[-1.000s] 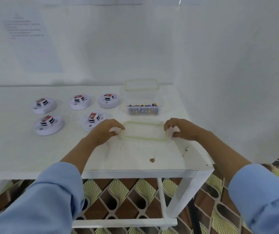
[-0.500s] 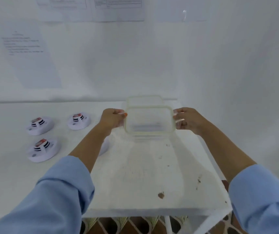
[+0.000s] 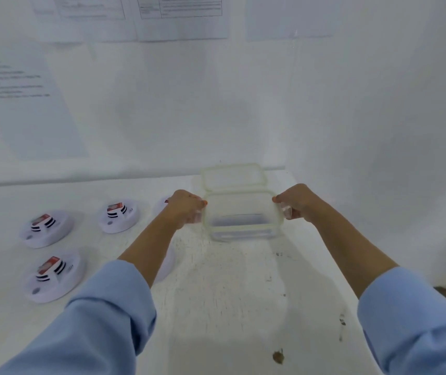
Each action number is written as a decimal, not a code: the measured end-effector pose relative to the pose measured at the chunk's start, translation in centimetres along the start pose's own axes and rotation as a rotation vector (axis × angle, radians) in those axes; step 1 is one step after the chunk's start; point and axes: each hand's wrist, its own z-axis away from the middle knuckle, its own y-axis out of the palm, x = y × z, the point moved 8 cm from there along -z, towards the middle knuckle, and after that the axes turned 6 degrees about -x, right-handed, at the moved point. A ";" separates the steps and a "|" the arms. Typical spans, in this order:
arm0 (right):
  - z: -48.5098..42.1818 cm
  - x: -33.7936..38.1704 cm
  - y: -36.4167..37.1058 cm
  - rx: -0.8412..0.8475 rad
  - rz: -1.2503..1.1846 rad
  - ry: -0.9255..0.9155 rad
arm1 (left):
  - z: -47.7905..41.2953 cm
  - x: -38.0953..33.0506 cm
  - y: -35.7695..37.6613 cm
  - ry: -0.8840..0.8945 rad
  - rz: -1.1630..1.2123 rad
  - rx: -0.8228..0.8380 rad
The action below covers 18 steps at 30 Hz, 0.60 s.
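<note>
Clear plastic is what both hands grip. The left hand (image 3: 186, 209) and the right hand (image 3: 296, 203) each curl thumb and fingers round one short end of a see-through rectangular lid (image 3: 240, 209) with a yellowish seal rim. The lid is held level just right of the frame's centre, low over the white tabletop (image 3: 230, 293). A bluish band shows through it, but what lies beneath is too blurred to tell. Just behind the lid, near the wall, stands a clear container (image 3: 234, 177) with the same yellowish rim. Left of the left forearm, white round smoke detectors (image 3: 119, 216) with red-and-black labels lie apart from one another. Printed sheets (image 3: 181, 17) hang on the wall along the top of the frame.
</note>
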 end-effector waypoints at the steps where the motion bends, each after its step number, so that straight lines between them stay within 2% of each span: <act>1: -0.1 -0.2 0.1 0.012 -0.018 0.009 | 0.1 0.3 0.1 -0.029 0.035 0.014; 6: 0.2 -1.1 0.3 0.068 -0.124 0.051 | 0.5 1.1 0.3 -0.082 0.024 0.061; 13: 1.6 -1.4 1.0 0.164 -0.096 0.077 | 1.0 1.8 -0.6 -0.165 0.044 0.085; 18: 2.1 -1.3 1.0 0.140 -0.066 0.041 | 1.0 1.7 -0.5 -0.117 0.077 0.014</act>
